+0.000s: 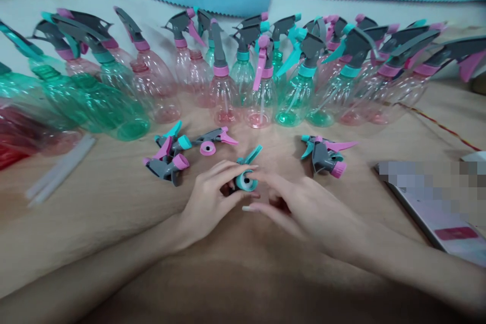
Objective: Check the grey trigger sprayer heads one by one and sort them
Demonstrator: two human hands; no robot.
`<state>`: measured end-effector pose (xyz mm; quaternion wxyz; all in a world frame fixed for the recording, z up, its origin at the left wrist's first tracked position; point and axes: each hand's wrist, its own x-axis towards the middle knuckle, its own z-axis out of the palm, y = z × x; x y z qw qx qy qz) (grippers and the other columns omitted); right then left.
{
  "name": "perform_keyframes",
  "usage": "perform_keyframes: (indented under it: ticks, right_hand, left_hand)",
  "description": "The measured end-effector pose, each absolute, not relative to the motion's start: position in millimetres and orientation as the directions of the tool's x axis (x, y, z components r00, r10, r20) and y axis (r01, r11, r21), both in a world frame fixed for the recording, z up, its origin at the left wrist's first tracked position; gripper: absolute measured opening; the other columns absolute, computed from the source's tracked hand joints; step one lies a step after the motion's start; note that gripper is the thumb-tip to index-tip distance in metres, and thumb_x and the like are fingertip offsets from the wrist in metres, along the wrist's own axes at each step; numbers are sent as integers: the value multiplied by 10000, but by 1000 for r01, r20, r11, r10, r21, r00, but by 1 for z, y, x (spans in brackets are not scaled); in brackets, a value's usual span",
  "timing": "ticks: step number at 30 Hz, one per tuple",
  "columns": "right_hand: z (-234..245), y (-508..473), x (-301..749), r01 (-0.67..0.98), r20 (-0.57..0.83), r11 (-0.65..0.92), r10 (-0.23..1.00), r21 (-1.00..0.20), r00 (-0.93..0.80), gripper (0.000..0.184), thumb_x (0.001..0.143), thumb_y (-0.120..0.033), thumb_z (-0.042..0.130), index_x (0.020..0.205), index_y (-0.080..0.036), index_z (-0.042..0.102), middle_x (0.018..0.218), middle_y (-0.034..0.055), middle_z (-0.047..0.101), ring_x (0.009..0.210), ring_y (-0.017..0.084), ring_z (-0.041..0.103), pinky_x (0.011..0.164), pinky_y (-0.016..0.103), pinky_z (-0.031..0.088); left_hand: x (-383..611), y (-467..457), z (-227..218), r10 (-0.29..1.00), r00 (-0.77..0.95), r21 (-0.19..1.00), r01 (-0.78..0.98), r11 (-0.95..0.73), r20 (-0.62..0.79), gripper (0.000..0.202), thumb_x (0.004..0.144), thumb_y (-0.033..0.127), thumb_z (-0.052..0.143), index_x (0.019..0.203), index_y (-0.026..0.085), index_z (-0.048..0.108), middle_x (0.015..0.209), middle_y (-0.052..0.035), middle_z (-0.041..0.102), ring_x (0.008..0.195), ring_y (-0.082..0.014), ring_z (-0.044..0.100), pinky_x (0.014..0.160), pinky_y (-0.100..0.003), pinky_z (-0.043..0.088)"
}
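In front of me my left hand (pixel 210 190) is closed around a spray trigger head (pixel 246 181) with a teal collar and a teal lever, its open collar turned toward me. My right hand (pixel 304 205) comes in from the other side, its index fingertip touching the collar's rim and its thumb held apart below. Loose trigger heads in grey, pink and teal lie beyond my left hand, among them a pink-collared trigger head (pixel 163 168) and another trigger head (pixel 214 137). Farther right, a grey trigger head (pixel 324 159) with a pink collar lies against a teal one.
Pink and green spray bottles (pixel 296 96) stand in rows along the back, many with trigger heads on. At the left, uncapped green bottles (pixel 110 106) sit near white tubes (pixel 63 169) and red plastic (pixel 11 154). A flat device (pixel 429 207), partly blurred out, lies at right.
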<state>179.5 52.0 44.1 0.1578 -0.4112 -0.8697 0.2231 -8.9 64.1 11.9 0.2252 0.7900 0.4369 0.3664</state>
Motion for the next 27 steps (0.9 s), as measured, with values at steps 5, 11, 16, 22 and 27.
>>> perform_keyframes:
  ticks: [5,11,16,22,27]
  right_hand:
    - [44,59,184,616,113,617,746,-491,-657,353,892,-305,519,1224,-190,486,769,-12,707,603,159,649,504,248,392]
    - [41,44,177,778,196,582,813,-237,-549,385,881,-374,501,1190,-147,541,546,-8,654,411,222,588,405,283,235]
    - [41,45,177,620,54,523,788,-585,-614,476,879,-341,524,1291,-138,399,594,-37,647,512,166,598,480,254,364]
    - [44,60,182,548,22,483,764,-683,-645,420,898,-310,508,1294,-231,393,585,-85,605,515,121,571,552,232,407]
    - [42,61,180,538,49,490,768,-686,-638,192,907,-297,485,1069,-202,519,610,-64,602,523,107,558,550,223,402]
  left_hand:
    - [-11,65,12,840,381,684,492,-539,388,263,788,147,658,1048,187,649,1013,-24,654,897,-154,615,762,-250,489]
    - [-10,65,10,860,339,670,540,-509,381,341,763,160,691,1095,212,633,987,-15,647,862,-150,607,732,-244,483]
    - [-10,65,11,854,358,684,515,-517,376,318,781,183,676,1095,216,637,983,-19,641,854,-149,605,716,-241,489]
    - [-11,64,14,855,376,692,508,-513,357,254,781,141,665,1030,193,651,944,-11,637,804,-133,591,678,-224,470]
    - [-11,64,13,818,445,674,480,-561,364,167,802,185,652,969,172,661,902,-19,631,805,-142,581,726,-248,464]
